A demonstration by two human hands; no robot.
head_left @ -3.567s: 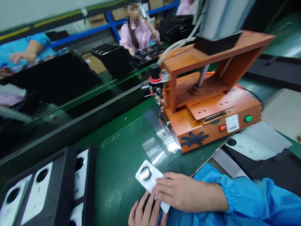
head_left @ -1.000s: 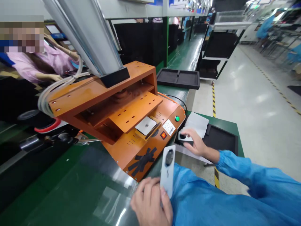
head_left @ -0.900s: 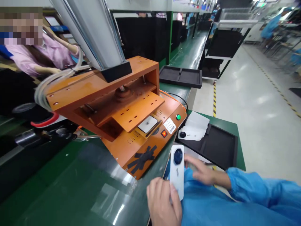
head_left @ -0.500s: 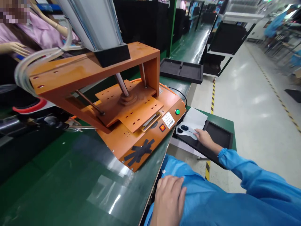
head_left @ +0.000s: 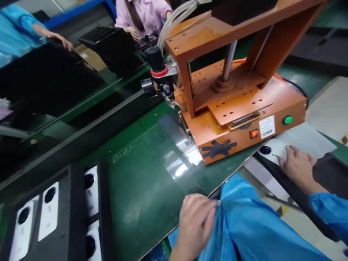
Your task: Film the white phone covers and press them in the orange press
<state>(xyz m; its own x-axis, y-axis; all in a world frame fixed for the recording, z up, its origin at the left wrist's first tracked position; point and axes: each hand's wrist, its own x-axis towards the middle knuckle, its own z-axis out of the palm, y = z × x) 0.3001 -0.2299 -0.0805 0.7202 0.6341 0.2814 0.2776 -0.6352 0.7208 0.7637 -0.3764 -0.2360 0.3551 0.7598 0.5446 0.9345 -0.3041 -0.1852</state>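
Observation:
My left hand [head_left: 194, 221] rests by the table edge against my blue garment [head_left: 252, 217]. Its fingers are loosely bent, the thumb a little apart, and nothing shows in it. At the right, my right hand [head_left: 297, 166] lies with spread fingers over a pale phone back cover [head_left: 273, 156] with a round dark camera ring. The hand hides the cover's far end. Beneath it is a black tray [head_left: 333, 172], and a thin white sheet [head_left: 307, 136] lies beside the fingers. An orange press [head_left: 239, 98] stands in front, its plate lowered.
Black trays [head_left: 77, 214] with several pale phone back covers [head_left: 49, 210] lie at lower left on the green table [head_left: 141, 192]. A regulator [head_left: 160, 76] juts from the press's left side. Across the bench are black bins [head_left: 114, 49] and two people, one in pink, one in blue.
My view has swung left, bringing the trays at lower left into sight. My right hand has gone from gripping the cover's end to lying over it; my left fingers are more bent.

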